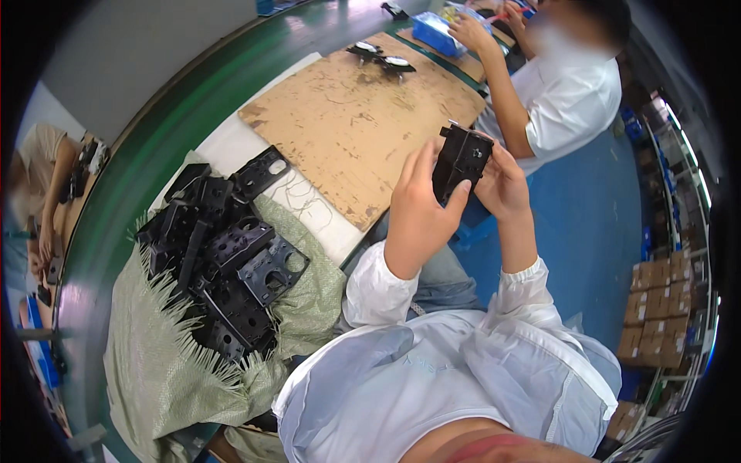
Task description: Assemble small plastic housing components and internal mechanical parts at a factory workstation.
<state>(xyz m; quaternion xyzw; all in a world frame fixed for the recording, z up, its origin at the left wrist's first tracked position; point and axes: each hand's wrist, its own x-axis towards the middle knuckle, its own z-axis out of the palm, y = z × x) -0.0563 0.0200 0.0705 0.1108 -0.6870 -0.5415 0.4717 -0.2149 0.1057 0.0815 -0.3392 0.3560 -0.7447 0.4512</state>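
Between my two hands, in front of my chest, is a black moulded plastic housing (461,160) with a small metal piece at its top edge. The fingers of my left hand (423,202) wrap its left side, and the thumb presses on its lower face. My right hand (503,179) grips the right edge, its fingers partly hidden behind the part. To my left, a heap of similar black plastic parts (224,247) lies in an open green woven sack (147,332) with a frayed rim.
A worn brown board (347,116) covers the bench beyond my hands. Two black parts with white ovals (384,60) rest on its far end, near a blue bin (438,35). A co-worker (571,92) sits at the right; another person (38,170) works far left. Cartons (656,309) stand on the right.
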